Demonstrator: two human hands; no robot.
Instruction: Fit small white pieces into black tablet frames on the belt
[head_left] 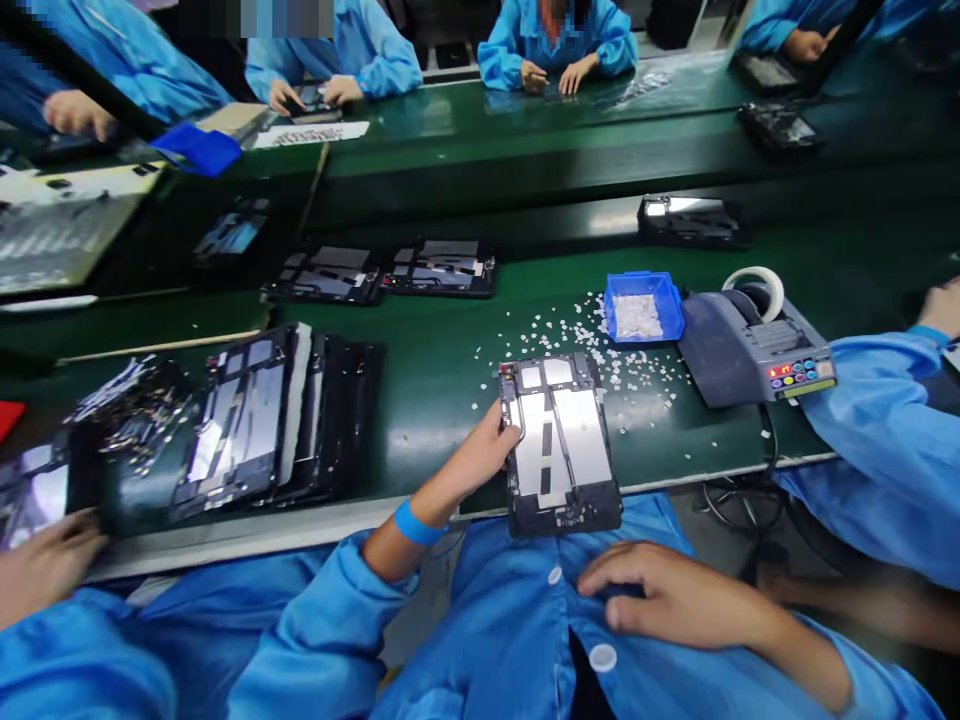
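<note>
My left hand grips the left edge of an opened tablet, thumb on top. The tablet's silver battery panels and black frame face up, and its lower end overhangs the bench's front edge. A blue band circles my left wrist. My right hand is held low in front of my blue smock, just below the tablet and apart from it, fingers loosely extended and holding nothing. Small white pieces lie scattered beyond the tablet, beside a blue bin with more of them inside.
A grey tape dispenser with a lit display stands right of the bin. To the left are stacked tablets and a heap of small parts. Further tablets lie across the green bench. Co-workers in blue sit opposite and on both sides.
</note>
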